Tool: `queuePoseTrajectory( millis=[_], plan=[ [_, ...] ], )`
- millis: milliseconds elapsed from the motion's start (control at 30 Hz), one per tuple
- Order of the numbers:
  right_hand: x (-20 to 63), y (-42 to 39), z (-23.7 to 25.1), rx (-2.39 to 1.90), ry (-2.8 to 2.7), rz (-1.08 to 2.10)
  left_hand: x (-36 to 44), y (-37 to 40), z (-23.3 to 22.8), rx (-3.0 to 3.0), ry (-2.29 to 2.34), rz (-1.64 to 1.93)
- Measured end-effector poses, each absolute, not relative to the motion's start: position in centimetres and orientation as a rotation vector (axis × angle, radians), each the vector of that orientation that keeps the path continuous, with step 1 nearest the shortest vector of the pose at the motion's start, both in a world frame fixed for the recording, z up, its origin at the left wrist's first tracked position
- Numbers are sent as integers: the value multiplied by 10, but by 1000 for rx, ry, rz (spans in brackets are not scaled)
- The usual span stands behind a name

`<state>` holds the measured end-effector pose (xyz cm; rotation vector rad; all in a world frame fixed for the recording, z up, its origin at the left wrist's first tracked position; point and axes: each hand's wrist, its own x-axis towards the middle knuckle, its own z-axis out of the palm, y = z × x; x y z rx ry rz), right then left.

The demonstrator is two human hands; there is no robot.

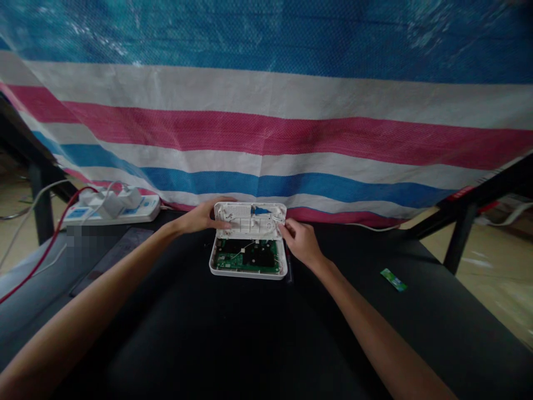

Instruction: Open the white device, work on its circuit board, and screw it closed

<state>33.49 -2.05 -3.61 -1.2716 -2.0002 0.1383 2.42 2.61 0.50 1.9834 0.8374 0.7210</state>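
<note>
A white plastic device case (249, 273) lies in the middle of the black table, with a green circuit board (246, 257) exposed inside it. Its white lid (250, 218) is tilted up at the far side of the case. My left hand (203, 216) grips the lid's left edge. My right hand (300, 242) holds the lid's right lower corner with its fingertips. A thin white wire runs across the board.
A white power strip (112, 211) with plugged adapters and red and white cables sits at the far left. A small green packet (393, 279) lies to the right. A striped red, white and blue tarp (266, 128) hangs behind the black table (233, 344).
</note>
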Motion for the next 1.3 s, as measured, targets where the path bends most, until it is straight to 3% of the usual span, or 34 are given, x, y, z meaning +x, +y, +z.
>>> queuePoseTrajectory(
  millis=[167,400,600,733,1300],
  plan=[
    [335,-21,-37,-1266,-1999,169,42,3,26,2511,1139,956],
    [337,-23,-40,-1226,-1981,99,75,-14,-6,3091,1393,1025],
    [330,-33,-18,-827,-1820,-415,73,-12,-22,3170,1335,1190],
    [307,-27,-1,-819,-1893,-658,68,-12,-26,3181,1232,1212],
    [295,-8,-8,-936,-1985,-662,57,-3,-31,3154,975,1351]
  ],
)
